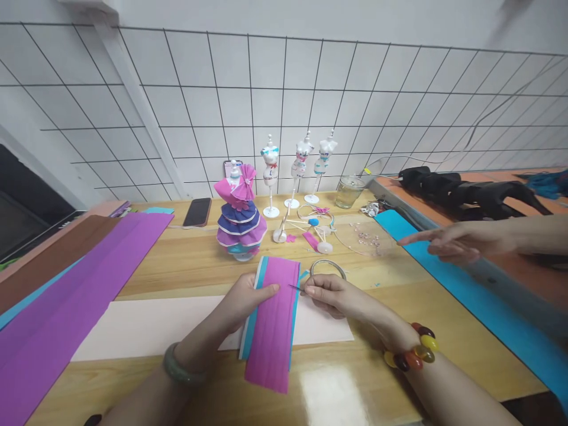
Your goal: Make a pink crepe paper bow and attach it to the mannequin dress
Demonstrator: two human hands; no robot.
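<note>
My left hand grips a magenta pleated crepe-paper strip with blue side edges, its thumb lying on top. My right hand pinches a thin, dark pointed tool, whose tip lies over the strip's upper right part. Most of that tool is hidden in my fingers, so its kind does not show. A small blue scrap stands out at the strip's right edge. Just behind my right hand lies a roll of tape. Under the strip, a pale pink paper sheet is spread on the wooden table.
A ruffled dress on a mini mannequin stands ahead, beside several white mannequins. A phone, glass cup and small beads lie behind. Purple paper is left, blue paper right. Another person's hand points in from the right.
</note>
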